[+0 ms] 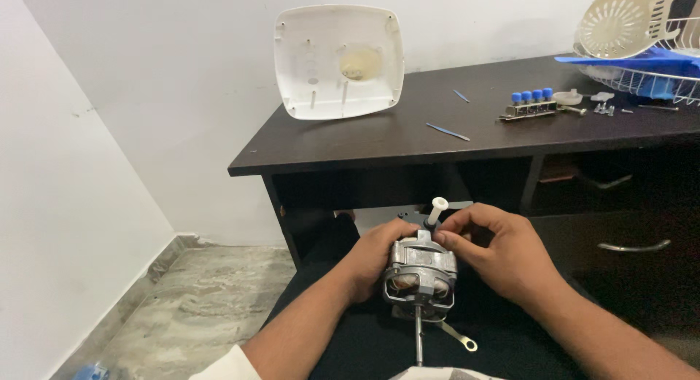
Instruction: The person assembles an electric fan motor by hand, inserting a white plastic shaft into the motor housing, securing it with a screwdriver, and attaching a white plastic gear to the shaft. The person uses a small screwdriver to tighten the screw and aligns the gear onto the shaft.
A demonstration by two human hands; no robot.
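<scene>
Nearest the camera, a bare grey metal electric motor (421, 272) with a long steel shaft pointing toward the viewer sits over the person's lap, which is covered in dark cloth. A small flat metal tab with a ring end (461, 339) sticks out just below and to the right of the motor.

The left hand (373, 262) is wrapped around the motor's left side, fingers closed on the housing. The right hand (498, 252) comes in from the right, its thumb and fingertips pinched together at the top rear of the motor, just beside a short white plastic knob (437, 208) that stands up tilted from the motor's back end. Whether the fingers hold anything small there cannot be told.

Beyond the hands stands a dark brown wooden desk (379, 143) with a metal drawer handle (634, 246) on the right. On its top lie 2 thin blue sticks (448, 132), a narrow switch strip with 4 blue round buttons (531, 105) and a few small screws and white parts (590, 101). A white squarish plastic cover (339, 60) leans against the wall at the back left. At the far right rests a white wire grille (652, 79) with a cream slotted plastic piece (627, 19) on it.
</scene>
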